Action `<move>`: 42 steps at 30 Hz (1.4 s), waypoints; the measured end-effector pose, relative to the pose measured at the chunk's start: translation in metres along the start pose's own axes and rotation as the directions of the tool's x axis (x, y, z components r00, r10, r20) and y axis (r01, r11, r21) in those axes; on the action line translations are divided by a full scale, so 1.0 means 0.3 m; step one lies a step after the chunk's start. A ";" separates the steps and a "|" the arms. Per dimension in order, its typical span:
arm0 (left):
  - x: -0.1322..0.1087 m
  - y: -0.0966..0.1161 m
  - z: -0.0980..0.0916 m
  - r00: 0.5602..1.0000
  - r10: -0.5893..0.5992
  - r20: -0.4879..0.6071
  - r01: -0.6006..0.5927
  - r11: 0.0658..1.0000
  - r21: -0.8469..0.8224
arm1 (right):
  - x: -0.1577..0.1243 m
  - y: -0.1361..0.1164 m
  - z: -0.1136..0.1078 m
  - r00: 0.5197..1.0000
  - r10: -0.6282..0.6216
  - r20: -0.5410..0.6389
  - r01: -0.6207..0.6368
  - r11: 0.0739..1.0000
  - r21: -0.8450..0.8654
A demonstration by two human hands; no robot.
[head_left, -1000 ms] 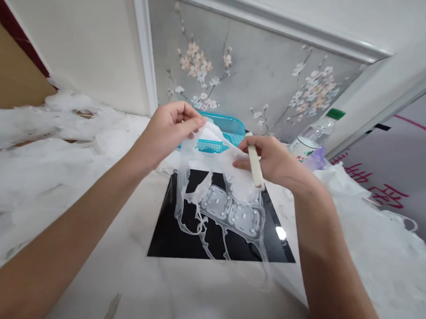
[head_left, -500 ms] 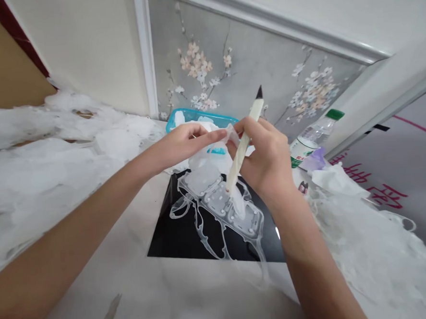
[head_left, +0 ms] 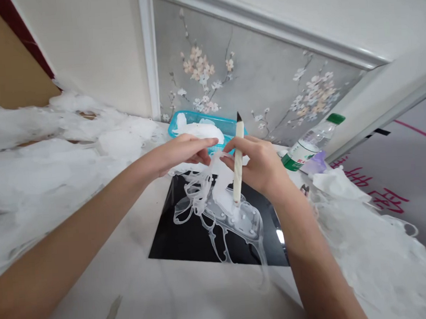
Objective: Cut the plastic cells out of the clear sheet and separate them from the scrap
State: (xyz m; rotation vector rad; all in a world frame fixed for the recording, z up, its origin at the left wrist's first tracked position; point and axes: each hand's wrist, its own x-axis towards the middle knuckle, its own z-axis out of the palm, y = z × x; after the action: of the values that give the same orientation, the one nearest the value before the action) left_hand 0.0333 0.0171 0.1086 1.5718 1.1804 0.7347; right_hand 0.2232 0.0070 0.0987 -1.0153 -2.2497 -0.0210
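A thin white cut-out sheet (head_left: 221, 207) with rounded panels and dangling strips hangs over a black square mat (head_left: 181, 238). My left hand (head_left: 183, 151) pinches its upper edge with closed fingers. My right hand (head_left: 256, 164) pinches the same edge just to the right and also grips a cream-handled tool (head_left: 237, 160) with a dark tip, held nearly upright, tip up. The two hands almost touch above the mat's far side.
A blue plastic basket (head_left: 228, 126) with white scraps stands behind the hands against the floral wall panel. A green-capped bottle (head_left: 311, 141) lies to the right. Heaps of white scrap material lie at the left (head_left: 47, 160) and right (head_left: 365, 237).
The hands came together and dropped lower, gathering the sheet so it bunches up. The tool swung from lying across my right palm to standing upright.
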 end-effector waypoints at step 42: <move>-0.023 0.021 0.020 0.967 0.156 0.200 -0.122 0.978 -0.171 | -0.001 -0.008 -0.063 0.951 0.306 0.033 -0.257 0.731 0.632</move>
State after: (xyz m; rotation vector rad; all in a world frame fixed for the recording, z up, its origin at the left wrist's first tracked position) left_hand 0.0384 0.0083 0.1133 1.5687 0.8418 0.7127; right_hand 0.2324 -0.0001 0.1138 -0.9330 -1.7929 0.7744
